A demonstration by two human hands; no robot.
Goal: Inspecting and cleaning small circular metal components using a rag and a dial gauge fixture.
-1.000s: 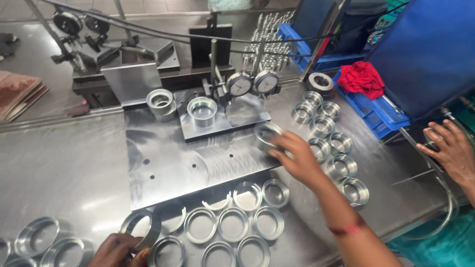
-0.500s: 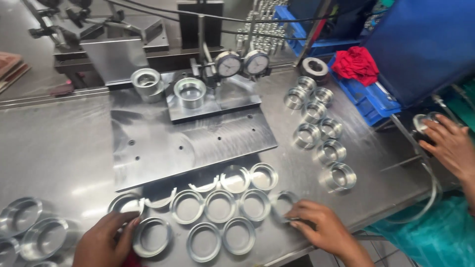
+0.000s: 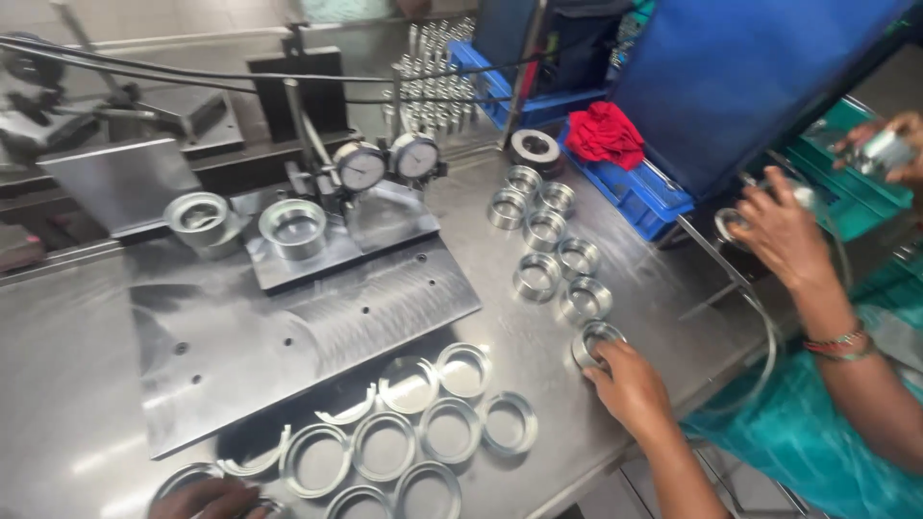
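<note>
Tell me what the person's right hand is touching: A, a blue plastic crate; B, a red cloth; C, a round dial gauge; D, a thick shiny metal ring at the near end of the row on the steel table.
D: the right hand rests on the thick shiny metal ring nearest the table edge, far from cloth, gauges and crate.

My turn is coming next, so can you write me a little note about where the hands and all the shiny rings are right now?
Right hand: fingers closed on a thick metal ring, nearest in the column of thick rings.
Left hand: at the bottom edge, on a thin ring; grip not clear.
Thin rings lie in rows in front of the steel plate.
One ring sits under the dial gauges.
A co-worker's hand works at right.
</note>
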